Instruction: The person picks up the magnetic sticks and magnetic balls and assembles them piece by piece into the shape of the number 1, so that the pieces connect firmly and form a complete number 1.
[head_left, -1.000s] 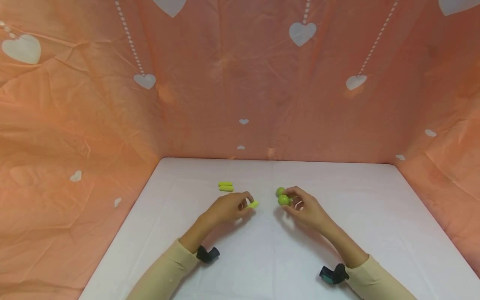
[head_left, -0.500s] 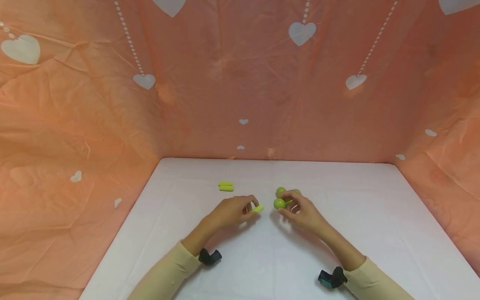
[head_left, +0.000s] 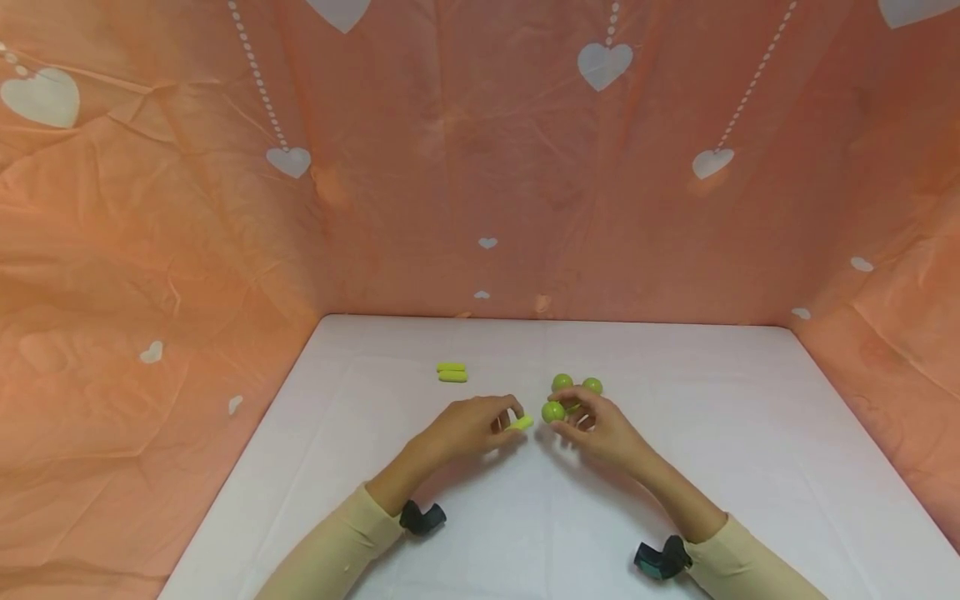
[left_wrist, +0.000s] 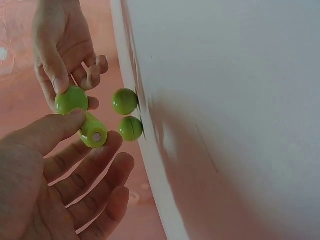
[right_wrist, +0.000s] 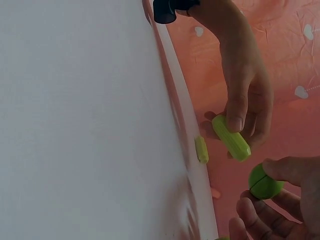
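My left hand (head_left: 468, 427) pinches a short yellow-green rod (head_left: 522, 423) between thumb and fingers, pointing right. In the left wrist view the rod (left_wrist: 95, 134) shows a pale round disc set in its end. My right hand (head_left: 603, 425) holds a shiny green ball (head_left: 552, 411) by thumb and fingertips, just right of the rod's tip. A narrow gap parts the held ball (right_wrist: 265, 182) from the held rod (right_wrist: 231, 138) in the right wrist view. Close beyond the right fingers, two more green balls, one left (head_left: 562, 382) and one right (head_left: 592, 385), rest on the table.
Two more yellow-green rods (head_left: 452, 377) lie side by side on the white table (head_left: 675, 358), beyond the left hand. Orange cloth (head_left: 480, 192) with pale hearts walls the table at the back and sides. Each wrist wears a black camera (head_left: 422, 518).
The left hand has carried the rod right and slightly nearer. The right hand has brought its ball left and slightly nearer, so the two are closer together. The right-hand table ball shows more fully.
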